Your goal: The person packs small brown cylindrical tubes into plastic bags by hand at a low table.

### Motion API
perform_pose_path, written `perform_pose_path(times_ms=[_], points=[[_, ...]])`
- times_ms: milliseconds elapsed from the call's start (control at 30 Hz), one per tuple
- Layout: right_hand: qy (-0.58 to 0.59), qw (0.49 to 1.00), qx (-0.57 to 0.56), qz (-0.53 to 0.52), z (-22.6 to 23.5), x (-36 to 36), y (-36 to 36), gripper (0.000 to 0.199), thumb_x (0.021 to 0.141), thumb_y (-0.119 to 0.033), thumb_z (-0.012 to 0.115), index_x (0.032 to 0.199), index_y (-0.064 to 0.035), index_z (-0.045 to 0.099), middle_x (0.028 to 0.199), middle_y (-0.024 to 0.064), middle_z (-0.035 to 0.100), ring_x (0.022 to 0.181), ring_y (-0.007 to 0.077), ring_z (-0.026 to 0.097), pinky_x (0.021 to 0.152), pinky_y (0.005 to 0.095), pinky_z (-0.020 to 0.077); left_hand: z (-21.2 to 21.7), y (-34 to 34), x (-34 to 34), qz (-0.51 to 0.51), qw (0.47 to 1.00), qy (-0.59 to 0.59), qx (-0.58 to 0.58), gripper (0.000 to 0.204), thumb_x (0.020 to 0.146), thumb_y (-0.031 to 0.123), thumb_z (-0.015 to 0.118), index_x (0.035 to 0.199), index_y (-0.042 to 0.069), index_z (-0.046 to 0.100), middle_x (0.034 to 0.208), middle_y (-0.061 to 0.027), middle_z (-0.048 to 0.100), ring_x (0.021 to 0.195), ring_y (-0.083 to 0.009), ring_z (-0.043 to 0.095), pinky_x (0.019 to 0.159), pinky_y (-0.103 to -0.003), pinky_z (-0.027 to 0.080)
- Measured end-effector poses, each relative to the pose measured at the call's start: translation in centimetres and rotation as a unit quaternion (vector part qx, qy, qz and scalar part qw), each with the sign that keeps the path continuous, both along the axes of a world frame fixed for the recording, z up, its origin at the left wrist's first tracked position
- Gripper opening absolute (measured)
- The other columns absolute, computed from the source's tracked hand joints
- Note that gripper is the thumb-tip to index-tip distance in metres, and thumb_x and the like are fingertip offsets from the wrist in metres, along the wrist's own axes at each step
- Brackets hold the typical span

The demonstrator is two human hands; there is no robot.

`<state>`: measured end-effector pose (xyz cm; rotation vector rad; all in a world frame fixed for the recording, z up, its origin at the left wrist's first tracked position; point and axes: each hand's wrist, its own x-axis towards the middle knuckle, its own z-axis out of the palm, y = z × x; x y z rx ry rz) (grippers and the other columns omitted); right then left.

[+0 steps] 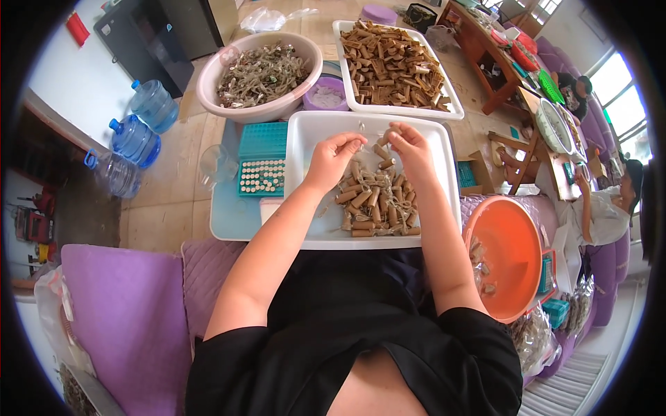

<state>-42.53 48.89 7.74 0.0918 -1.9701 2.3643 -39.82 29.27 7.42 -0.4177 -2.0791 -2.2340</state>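
A white tray (298,139) in front of me holds a pile of short brown rolls (378,194) with pale strings tangled among them. Over the tray's right half, my right hand (413,151) pinches a brown roll (395,130) between thumb and fingers. More brown rolls hang or lie just below those fingertips. My left hand (333,159) is closed in a pinch above the left side of the pile; a small whitish bit shows at its fingertips, too small to name. A gap separates the two hands.
Left of the tray sits a teal box (261,177) of white-topped cylinders. Behind are a pink basin (207,87) of grey-green strips and a white tray (454,100) of brown pieces. An orange basin (513,256) stands at right. Two people sit far right.
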Motion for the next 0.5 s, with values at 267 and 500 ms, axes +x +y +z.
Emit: perform_pose_path(times_ms=[267, 500], points=[[-0.029, 0.986, 0.122, 0.111, 0.7, 1.1, -1.2, 0.028, 0.084, -0.013, 0.065, 0.109, -0.0023, 0.060, 0.084, 0.0020, 0.062, 0.070, 0.0065, 0.056, 0.061, 0.0196, 0.0460, 0.0, -0.1, 0.4, -0.007, 0.994, 0.053, -0.096, 0.014, 0.086, 0.010, 0.060, 0.091, -0.001, 0.065, 0.095, -0.0070, 0.061, 0.083, -0.0152, 0.059, 0.075, -0.026, 0.047], [-0.010, 0.988, 0.098, 0.122, 1.9, 1.7, -2.3, 0.025, 0.081, -0.007, 0.066, 0.104, -0.0016, 0.061, 0.083, 0.0023, 0.061, 0.065, 0.0070, 0.057, 0.058, 0.0207, 0.0477, -1.2, -0.1, -0.3, -0.043, 0.996, 0.022, -0.068, 0.015, 0.085, 0.010, 0.061, 0.091, -0.003, 0.065, 0.092, -0.0068, 0.062, 0.074, -0.0135, 0.060, 0.068, -0.025, 0.048]])
